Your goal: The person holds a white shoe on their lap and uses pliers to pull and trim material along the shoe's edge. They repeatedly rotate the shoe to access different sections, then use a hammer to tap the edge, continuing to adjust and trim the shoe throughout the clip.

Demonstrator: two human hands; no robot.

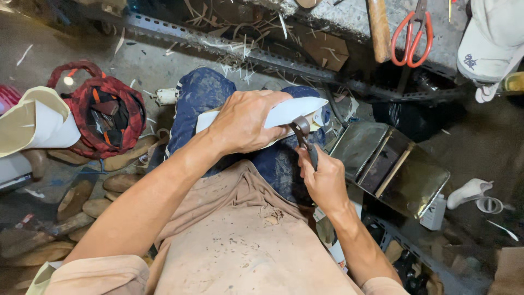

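The left hand (245, 123) is clamped over the top of a white shoe upper on a last (289, 112), which is held down on the lap, across the knees in blue trousers (199, 98). The fingers are curled over its far edge, and its pointed end sticks out to the right of the knuckles. The right hand (323, 180) is closed around the dark handles of a pair of lasting pliers (303, 136); the head of the pliers is set against the near edge of the shoe, just beside the left hand. Whether the material is gripped by the plier head cannot be told.

A dusty tan shirt (240, 246) is seen below both forearms. To the right of the right hand an open metal box (390, 164) with dividers rests on the floor, and a small white bottle (435, 212) stands just beside its near corner. Farther right a white shoe last (468, 192) lies on the dark floor. To the left of the knees a red checked bag (103, 114) is set, with a roll of cream sheet material (38, 120) next to it and a scatter of wooden lasts (82, 202) below. Along the top a perforated metal rail (262, 54) is littered with thin offcuts; above it, red-handled scissors (412, 33) and a wooden hammer handle (378, 27) lie on a grey ledge, and a white cap (491, 38) hangs at the upper right.
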